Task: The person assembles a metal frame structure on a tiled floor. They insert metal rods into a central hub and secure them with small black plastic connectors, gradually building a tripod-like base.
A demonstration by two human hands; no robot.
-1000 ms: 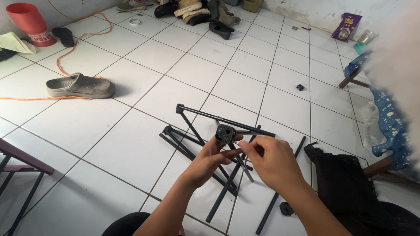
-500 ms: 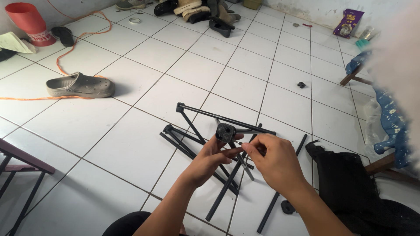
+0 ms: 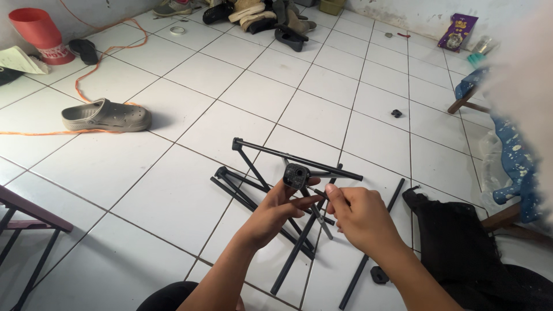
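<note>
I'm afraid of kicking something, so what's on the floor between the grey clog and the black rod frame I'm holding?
Nothing: the head view shows only bare white floor tiles between the grey clog and the black rod frame.

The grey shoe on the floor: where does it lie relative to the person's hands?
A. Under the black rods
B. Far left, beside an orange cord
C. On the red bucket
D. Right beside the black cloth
B: the grey shoe lies far left of both hands, on the white tiles, with the orange cord running beside it.
</note>
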